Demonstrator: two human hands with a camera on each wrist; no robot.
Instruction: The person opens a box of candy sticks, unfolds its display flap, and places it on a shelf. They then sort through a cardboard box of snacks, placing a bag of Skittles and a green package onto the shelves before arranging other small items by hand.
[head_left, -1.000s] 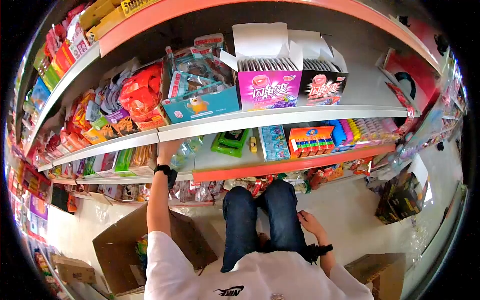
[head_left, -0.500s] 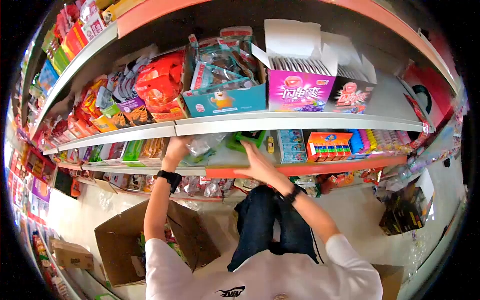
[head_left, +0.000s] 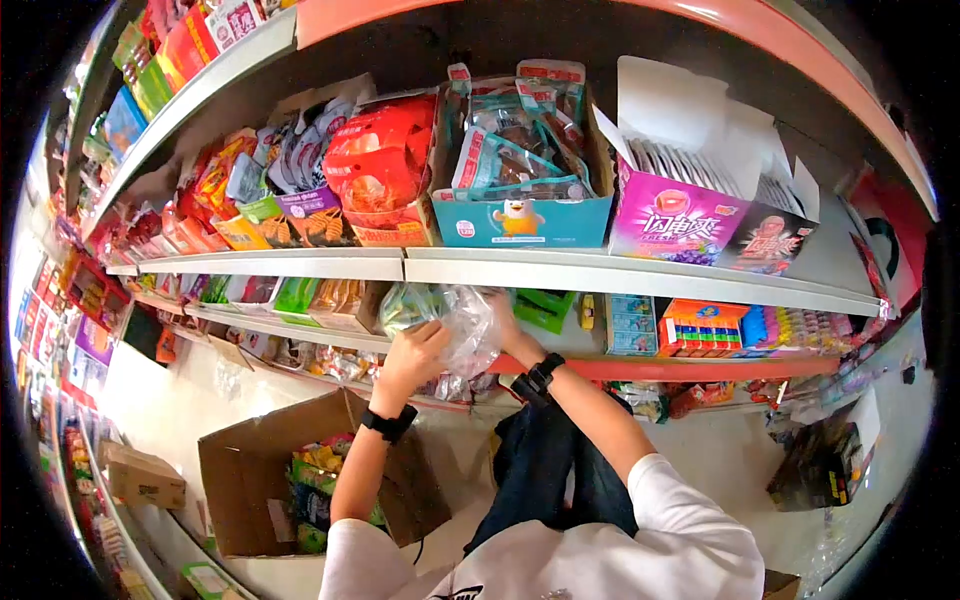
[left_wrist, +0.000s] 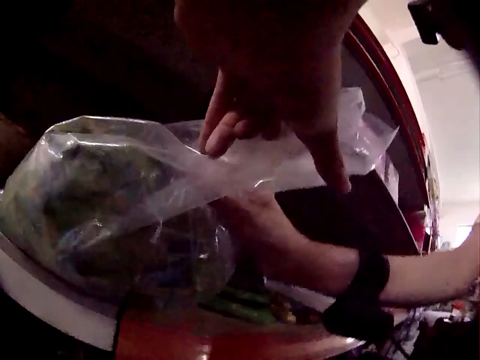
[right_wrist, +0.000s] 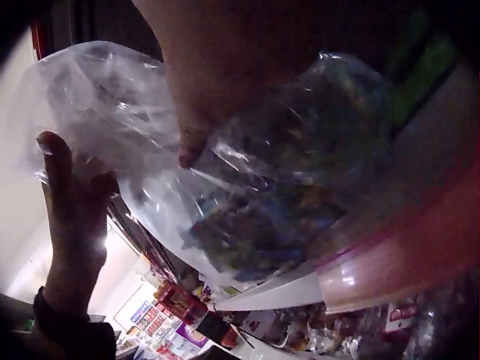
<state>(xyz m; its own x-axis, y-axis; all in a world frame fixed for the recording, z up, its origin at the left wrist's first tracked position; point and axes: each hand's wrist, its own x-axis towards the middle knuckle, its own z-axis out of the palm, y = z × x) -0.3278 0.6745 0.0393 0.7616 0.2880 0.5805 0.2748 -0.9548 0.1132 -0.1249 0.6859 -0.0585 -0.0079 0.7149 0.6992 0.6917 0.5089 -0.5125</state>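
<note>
A clear plastic bag (head_left: 470, 325) with greenish, colourful contents stands at the front of the lower shelf, its loose upper film bunched between both hands. My left hand (head_left: 418, 352) pinches the film on the near left side, fingers curled. On the bag's other side, my right hand (head_left: 503, 322) grips the gathered film and is partly hidden by it in the head view. In the left wrist view, the right hand (left_wrist: 259, 221) lies close below the left hand (left_wrist: 277, 82) at the bag's neck. Filled and rounded, the bag's lower part (right_wrist: 262, 232) shows in the right wrist view.
Just above is a white shelf edge (head_left: 640, 280) carrying a teal box (head_left: 525, 222) and a purple box (head_left: 665, 215). A green package (head_left: 545, 308) and an orange box (head_left: 703, 328) sit right of the bag. An open carton (head_left: 240, 480) stands on the floor.
My right hand has come up from beside the knee to the bag. The left hand has drawn the bag forward from under the upper shelf, and both hands now hold its film.
</note>
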